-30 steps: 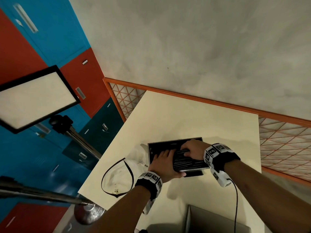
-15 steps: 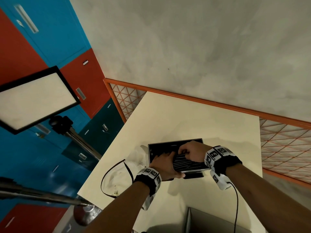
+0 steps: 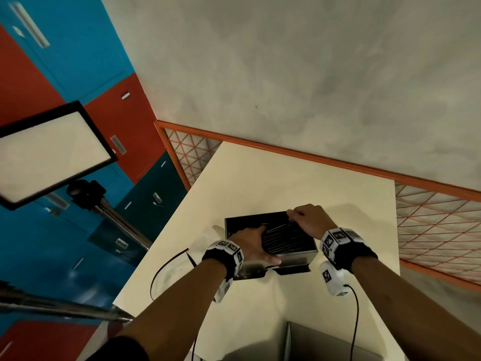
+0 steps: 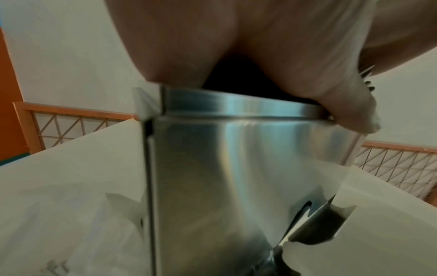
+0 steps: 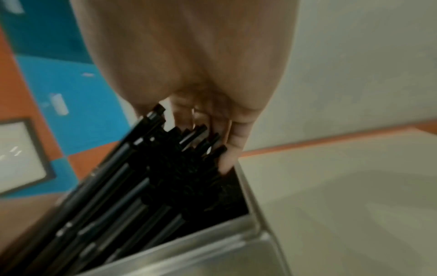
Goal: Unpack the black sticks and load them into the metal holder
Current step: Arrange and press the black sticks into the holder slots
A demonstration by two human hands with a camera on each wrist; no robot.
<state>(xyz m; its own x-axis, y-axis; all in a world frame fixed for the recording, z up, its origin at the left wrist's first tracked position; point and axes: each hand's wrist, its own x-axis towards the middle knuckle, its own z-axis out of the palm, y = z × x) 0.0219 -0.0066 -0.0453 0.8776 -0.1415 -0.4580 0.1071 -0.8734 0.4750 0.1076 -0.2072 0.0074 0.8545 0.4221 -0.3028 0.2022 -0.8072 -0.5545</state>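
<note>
The metal holder is a shiny rectangular box on the cream table, tilted with its front wall towards me. Black sticks lie packed inside it. My left hand grips the holder's near left rim, fingers over the sticks and thumb along the front wall. In the left wrist view the thumb presses the holder's top edge. My right hand is at the far right corner. In the right wrist view its fingers curl round the ends of the sticks, beside the holder's rim.
A crumpled clear bag with a black strap lies left of the holder. A dark flat piece sits under the holder's front. A grey box stands at the near edge. A light panel on a tripod and an orange mesh fence border the table.
The holder has tipped up so its front wall now shows. My right hand moved from the middle of the sticks to the far right corner. My left hand shifted onto the near rim.
</note>
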